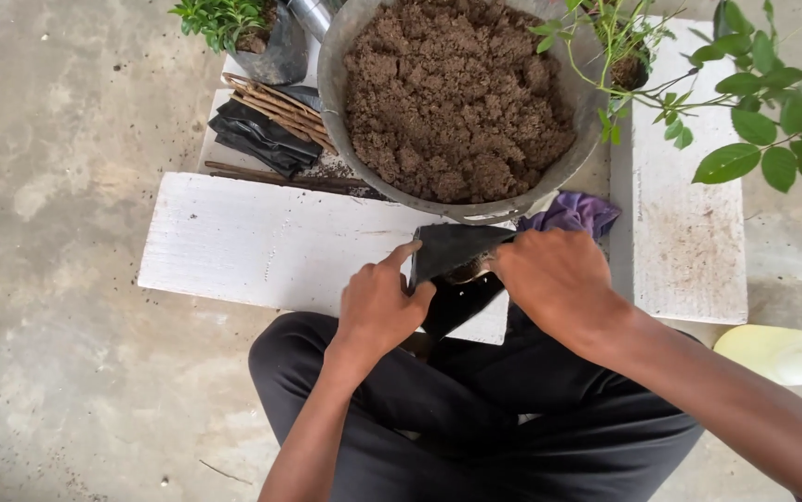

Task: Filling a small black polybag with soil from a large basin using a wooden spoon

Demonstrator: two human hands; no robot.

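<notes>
A black plastic grow bag [452,253] is held over the near edge of a white block [261,242]. My left hand [377,307] grips the bag's left side with the thumb stretched up along its folded top. My right hand [554,279] holds the bag's right side, its fingers curled into the opening and hidden there. Just behind the bag stands a round metal basin [331,65] filled with loose brown soil [457,98]. I sit cross-legged in dark trousers [475,409].
A stack of flat black bags [261,138] and several brown stem cuttings [280,104] lie left of the basin. A purple cloth [576,212] sits under its rim. Potted green plants [233,23] stand behind; a leafy branch [759,121] hangs at the right over another white block [689,223].
</notes>
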